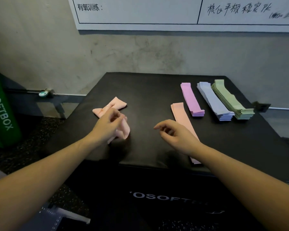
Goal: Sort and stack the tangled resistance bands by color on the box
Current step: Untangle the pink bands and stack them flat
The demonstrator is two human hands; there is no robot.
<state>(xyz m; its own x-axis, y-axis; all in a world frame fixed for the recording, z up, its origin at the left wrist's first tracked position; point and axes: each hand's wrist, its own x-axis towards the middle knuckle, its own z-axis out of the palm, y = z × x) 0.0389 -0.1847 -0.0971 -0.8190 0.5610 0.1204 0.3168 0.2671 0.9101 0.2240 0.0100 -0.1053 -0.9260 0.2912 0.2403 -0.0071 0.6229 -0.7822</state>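
On the black soft box (148,90), a tangle of pink bands (113,105) lies at the left. My left hand (107,126) grips part of this tangle, its fingers curled round a pink fold (124,130). My right hand (173,136) hovers over the box with loosely curled fingers, holding nothing. Under it runs a flat pink stack (180,114) toward the box's front edge. To the right lie three sorted stacks: purple (191,99), blue (213,100) and green (228,97).
A green soft box (0,110) stands at the left on the dark floor. A grey wall with a whiteboard (173,12) rises behind the box. A metal rail (45,93) runs along the wall's base.
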